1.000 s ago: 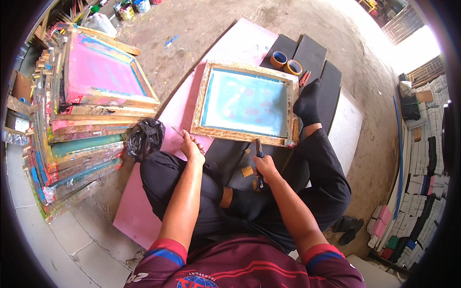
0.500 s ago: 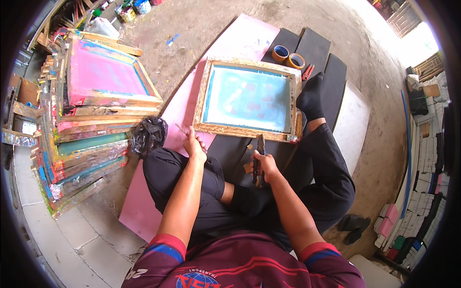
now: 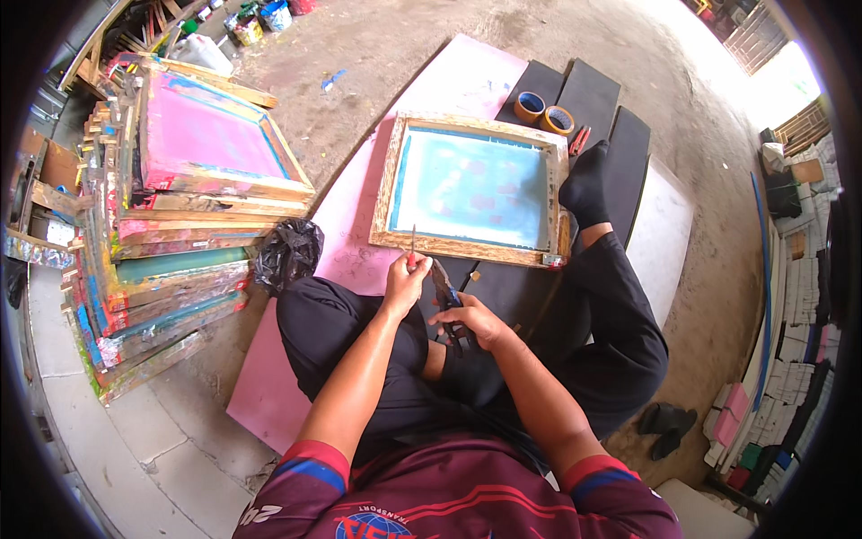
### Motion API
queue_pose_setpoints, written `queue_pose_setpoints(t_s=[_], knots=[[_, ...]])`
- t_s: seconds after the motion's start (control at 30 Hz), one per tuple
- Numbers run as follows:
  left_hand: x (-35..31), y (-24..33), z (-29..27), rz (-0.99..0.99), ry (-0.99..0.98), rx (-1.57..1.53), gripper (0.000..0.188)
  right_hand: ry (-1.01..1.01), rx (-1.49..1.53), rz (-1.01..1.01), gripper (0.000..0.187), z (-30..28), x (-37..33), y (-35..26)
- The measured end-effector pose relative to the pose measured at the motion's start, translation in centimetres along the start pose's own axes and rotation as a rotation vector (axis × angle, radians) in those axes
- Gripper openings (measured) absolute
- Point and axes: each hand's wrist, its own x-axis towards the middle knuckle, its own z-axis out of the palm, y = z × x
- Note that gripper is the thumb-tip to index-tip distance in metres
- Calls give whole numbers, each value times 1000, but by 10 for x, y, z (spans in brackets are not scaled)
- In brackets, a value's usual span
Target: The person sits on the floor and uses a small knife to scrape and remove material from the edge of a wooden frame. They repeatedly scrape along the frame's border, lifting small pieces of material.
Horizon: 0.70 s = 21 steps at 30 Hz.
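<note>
Left hand (image 3: 405, 289): fingers pinching slim red-handled tool (image 3: 413, 260), tip pointing away. Pliers (image 3: 444, 286) just right, nose slanting leftward; right hand (image 3: 476, 322) loosely curled round them.

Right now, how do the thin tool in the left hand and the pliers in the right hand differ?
The thin tool in the left hand has a slender shaft, while the pliers in the right hand are bulkier. The thin tool shows red at its grip; the pliers are dark with some blue. The thin tool points nearly straight ahead; the pliers slant leftward. Both are held with their tips forward.
</note>
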Motion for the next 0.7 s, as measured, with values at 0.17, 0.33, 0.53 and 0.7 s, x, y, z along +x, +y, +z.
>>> queue_pose_setpoints(t_s=[0.17, 0.33, 0.53, 0.7], knots=[[9, -10, 1, 92, 82, 124, 20, -70, 152, 1, 41, -8, 1, 9], [15, -6, 1, 2, 263, -97, 22, 101, 83, 79, 41, -16, -20, -2], [38, 3, -38, -249, 727, -463, 36, 397, -221, -54, 37, -54, -36, 9], [44, -6, -46, -347, 852, -544, 45, 540, -255, -82, 28, -63, -27, 15]])
